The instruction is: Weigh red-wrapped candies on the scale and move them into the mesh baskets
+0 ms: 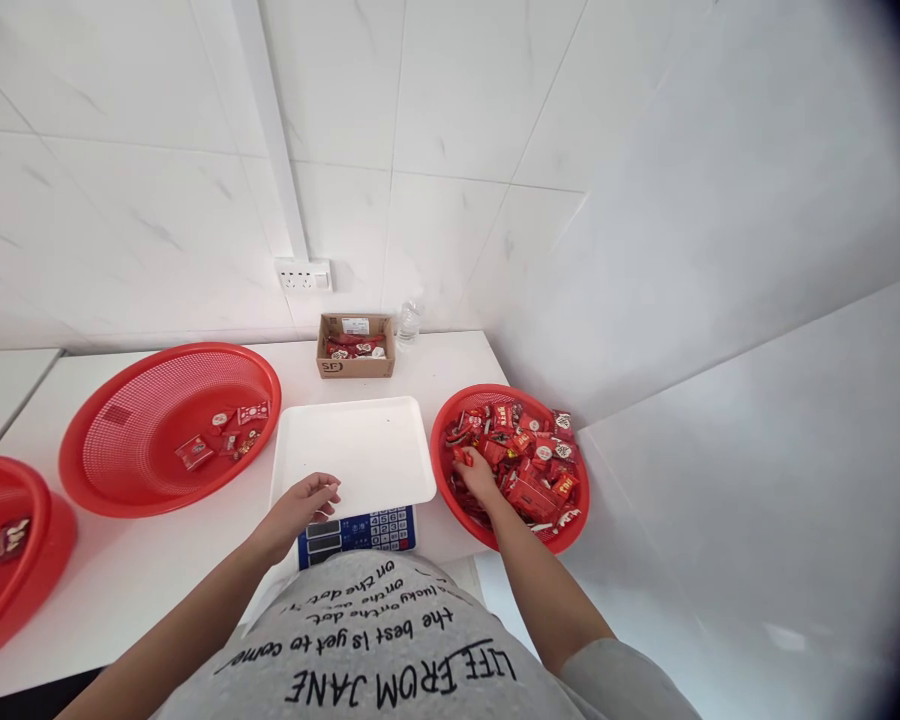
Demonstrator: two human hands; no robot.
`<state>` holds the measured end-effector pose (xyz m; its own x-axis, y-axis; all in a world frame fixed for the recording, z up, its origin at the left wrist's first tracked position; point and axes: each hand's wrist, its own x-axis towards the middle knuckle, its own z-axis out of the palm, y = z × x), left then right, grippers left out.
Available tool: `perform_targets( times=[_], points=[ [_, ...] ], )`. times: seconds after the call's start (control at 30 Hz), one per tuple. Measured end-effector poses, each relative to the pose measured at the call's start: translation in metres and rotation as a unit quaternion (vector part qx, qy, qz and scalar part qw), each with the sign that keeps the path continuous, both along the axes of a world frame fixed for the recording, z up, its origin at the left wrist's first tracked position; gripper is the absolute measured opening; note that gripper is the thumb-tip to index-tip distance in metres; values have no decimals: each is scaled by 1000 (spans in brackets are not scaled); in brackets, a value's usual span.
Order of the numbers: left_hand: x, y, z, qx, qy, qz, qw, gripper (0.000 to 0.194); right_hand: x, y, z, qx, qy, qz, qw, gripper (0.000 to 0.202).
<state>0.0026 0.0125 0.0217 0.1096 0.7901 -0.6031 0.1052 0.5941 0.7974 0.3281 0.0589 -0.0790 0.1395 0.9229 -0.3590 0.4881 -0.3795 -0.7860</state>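
My right hand (480, 476) reaches into the round red basket (441, 490) on the right, its fingers closed on a small red packet (461, 457). Many red wrapped packets (532, 490) fill that basket, some with round white labels. My left hand (309, 505) is over the front left edge of the white scale tray (356, 450). Its fingers are loosely bent and apart, with nothing seen in them. Below the tray shows the blue keypad panel (379, 530) of the scale, partly covered by my left hand and shirt.
A large red basket (82, 480) with a few packets stands to the left, and another red basket (45, 590) is cut off at the frame's edge. Behind the tray are a cardboard box (356, 368) of packets and a clear plastic bottle (409, 325), near the tiled wall.
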Motion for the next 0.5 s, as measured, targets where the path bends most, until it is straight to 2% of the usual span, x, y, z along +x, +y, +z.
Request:
perform_targets(
  times=[0.1,0.2,0.33,0.5],
  points=[
    [-2,-1,-1,2,1,1,1000,40,11,-4,9,-35,123,-78,989,36],
    [-1,-2,-2,2,1,-1,1000,40,22,-9,18,-76,262,-149,951,41],
    [4,-2,-2,3,-6,-9,1000,39,30,-13,25,-66,346,-144,925,45],
    [6,-4,-1,9,-6,-16,1000,38,28,-13,34,-58,362,-158,917,46]
  ],
)
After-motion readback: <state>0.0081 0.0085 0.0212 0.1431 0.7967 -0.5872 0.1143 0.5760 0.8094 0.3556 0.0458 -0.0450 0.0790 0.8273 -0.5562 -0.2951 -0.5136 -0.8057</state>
